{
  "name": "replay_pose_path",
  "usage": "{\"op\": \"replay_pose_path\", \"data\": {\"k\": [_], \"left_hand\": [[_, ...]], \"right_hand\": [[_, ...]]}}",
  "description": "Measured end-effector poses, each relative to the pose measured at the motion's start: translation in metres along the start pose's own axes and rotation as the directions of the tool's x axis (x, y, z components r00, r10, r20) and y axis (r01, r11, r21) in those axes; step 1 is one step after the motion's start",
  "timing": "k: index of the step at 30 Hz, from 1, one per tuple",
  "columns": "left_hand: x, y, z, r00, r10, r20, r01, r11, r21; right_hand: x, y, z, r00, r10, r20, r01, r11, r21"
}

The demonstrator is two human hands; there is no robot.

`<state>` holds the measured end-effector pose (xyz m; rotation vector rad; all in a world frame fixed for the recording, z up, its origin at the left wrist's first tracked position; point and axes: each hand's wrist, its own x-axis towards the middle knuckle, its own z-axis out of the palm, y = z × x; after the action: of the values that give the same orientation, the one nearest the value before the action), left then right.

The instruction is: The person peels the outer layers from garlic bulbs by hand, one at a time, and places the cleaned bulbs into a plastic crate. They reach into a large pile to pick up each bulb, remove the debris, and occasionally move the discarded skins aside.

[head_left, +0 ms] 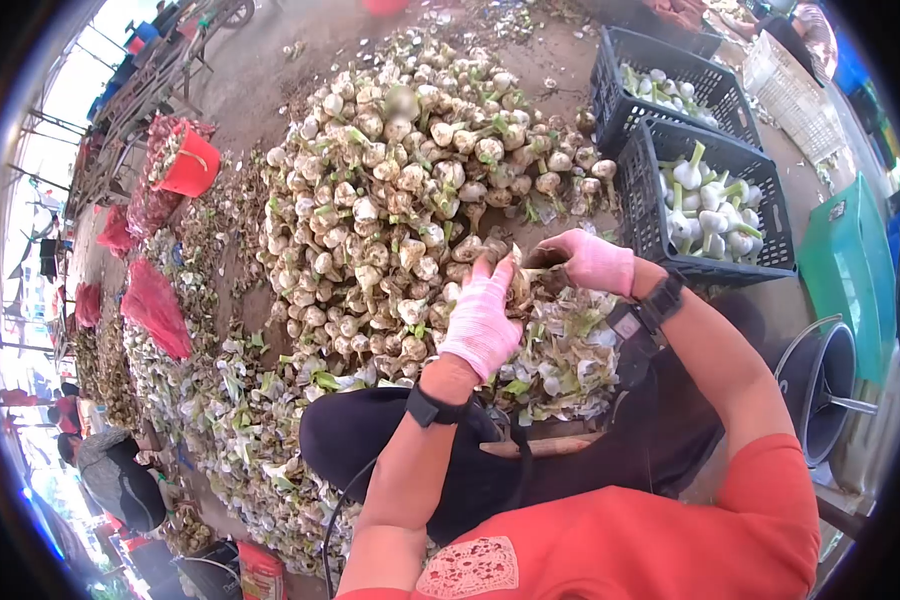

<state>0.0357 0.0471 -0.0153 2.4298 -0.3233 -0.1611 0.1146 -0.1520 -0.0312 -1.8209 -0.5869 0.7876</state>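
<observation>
My left hand (482, 318), in a pink knit glove, is closed around a garlic bulb (519, 287) at the near edge of a large heap of unpeeled garlic (370, 220). My right hand (592, 262), gloved the same way, has its fingers curled in at the right side of that bulb. What the right fingertips pinch is hidden, and they look dark with dirt. Loose garlic skins (570, 350) lie just below both hands, in front of my legs.
A black crate (710, 265) of cleaned garlic stands to the right, with another crate (610, 85) behind it. Further right are a green bin (840, 260) and a dark bucket (820, 400). A red bucket (190, 168) and a person (120, 480) are at left.
</observation>
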Motion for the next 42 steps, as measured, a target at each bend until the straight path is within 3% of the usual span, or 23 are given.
{"op": "replay_pose_path", "data": {"k": [4, 6, 10, 12, 15, 17, 18, 20, 22, 26, 27, 28, 29, 30, 32, 33, 34, 35, 36, 37, 38, 40, 42], "left_hand": [[0.005, 0.002, 0.018, 0.989, 0.009, -0.146, -0.058, 0.94, -0.335], [0.003, 0.011, 0.01, 0.978, -0.01, -0.21, -0.086, 0.893, -0.443], [0.006, 0.015, 0.01, 0.941, -0.003, -0.339, -0.178, 0.846, -0.503], [0.006, 0.019, 0.014, 0.95, -0.02, -0.313, -0.19, 0.756, -0.626], [0.003, 0.028, 0.017, 0.912, 0.045, -0.407, -0.255, 0.84, -0.479], [0.0, 0.031, 0.011, 0.868, 0.12, -0.483, -0.266, 0.932, -0.247], [0.001, 0.028, 0.013, 0.868, 0.114, -0.483, -0.26, 0.933, -0.248], [0.002, 0.022, 0.019, 0.908, -0.014, -0.419, -0.247, 0.789, -0.563], [0.002, 0.019, 0.019, 0.911, -0.037, -0.412, -0.231, 0.779, -0.582], [0.003, 0.018, 0.016, 0.931, -0.023, -0.365, -0.231, 0.737, -0.636], [0.005, 0.015, 0.019, 0.931, -0.023, -0.363, -0.23, 0.736, -0.636], [0.006, 0.008, 0.025, 0.957, -0.119, -0.263, -0.18, 0.466, -0.867], [0.008, 0.008, 0.025, 0.976, -0.173, -0.132, -0.11, 0.134, -0.985], [0.007, 0.01, 0.026, 0.977, -0.171, -0.128, -0.106, 0.135, -0.985], [0.003, 0.017, 0.023, 0.977, -0.127, -0.173, -0.117, 0.358, -0.926], [0.005, 0.023, 0.018, 0.978, -0.124, -0.167, -0.113, 0.36, -0.926], [0.009, 0.03, 0.012, 0.967, -0.255, 0.024, -0.008, -0.124, -0.992], [0.012, 0.034, 0.008, 0.926, -0.279, 0.253, 0.045, -0.584, -0.81], [0.011, 0.034, 0.008, 0.926, -0.276, 0.256, 0.051, -0.583, -0.811], [0.008, 0.033, 0.008, 0.953, -0.302, 0.016, 0.003, -0.042, -0.999], [0.006, 0.031, 0.007, 0.96, -0.191, -0.203, -0.081, 0.507, -0.858], [0.005, 0.02, 0.007, 0.961, -0.255, -0.107, 0.02, 0.453, -0.891], [0.006, 0.015, 0.003, 0.966, -0.22, 0.134, 0.168, 0.145, -0.975]], "right_hand": [[-0.044, -0.04, -0.001, 0.991, 0.108, -0.08, -0.084, 0.961, 0.262], [-0.057, -0.043, 0.005, 0.952, 0.066, -0.3, 0.162, 0.723, 0.672], [-0.055, -0.045, 0.015, 0.932, -0.036, -0.361, 0.204, 0.875, 0.44], [-0.045, -0.046, 0.023, 0.934, -0.041, -0.354, 0.222, 0.845, 0.487], [-0.026, -0.044, 0.041, 0.869, -0.093, -0.487, 0.404, 0.701, 0.588], [-0.026, -0.049, 0.046, 0.895, -0.006, -0.446, 0.329, 0.684, 0.651], [-0.025, -0.051, 0.048, 0.915, 0.076, -0.397, 0.252, 0.66, 0.707], [-0.02, -0.048, 0.054, 0.919, 0.108, -0.379, 0.253, 0.576, 0.777], [-0.017, -0.045, 0.057, 0.919, 0.111, -0.379, 0.3, 0.427, 0.853], [-0.026, -0.054, 0.049, 0.95, 0.063, -0.305, 0.25, 0.428, 0.868], [-0.026, -0.048, 0.048, 0.922, -0.028, -0.386, 0.314, 0.638, 0.703], [-0.027, -0.044, 0.047, 0.888, -0.137, -0.439, 0.363, 0.796, 0.484], [-0.028, -0.046, 0.046, 0.887, -0.135, -0.442, 0.363, 0.795, 0.485], [-0.03, -0.051, 0.044, 0.911, -0.012, -0.412, 0.287, 0.736, 0.613], [-0.029, -0.041, 0.042, 0.925, 0.107, -0.366, 0.213, 0.651, 0.728], [-0.024, -0.016, 0.043, 0.878, 0.024, -0.479, 0.239, 0.845, 0.479], [-0.018, 0.01, 0.043, 0.825, -0.09, -0.558, 0.227, 0.957, 0.181], [-0.013, 0.009, 0.043, 0.739, -0.311, -0.597, 0.177, 0.945, -0.274], [-0.017, 0.007, 0.042, 0.736, -0.31, -0.601, 0.175, 0.946, -0.273], [-0.023, 0.003, 0.041, 0.757, -0.201, -0.622, 0.187, 0.978, -0.088], [-0.028, -0.014, 0.04, 0.779, -0.091, -0.62, 0.193, 0.976, 0.099], [-0.033, -0.028, 0.039, 0.772, -0.064, -0.632, 0.173, 0.979, 0.112], [-0.036, -0.037, 0.04, 0.766, -0.036, -0.642, 0.151, 0.98, 0.126]]}}
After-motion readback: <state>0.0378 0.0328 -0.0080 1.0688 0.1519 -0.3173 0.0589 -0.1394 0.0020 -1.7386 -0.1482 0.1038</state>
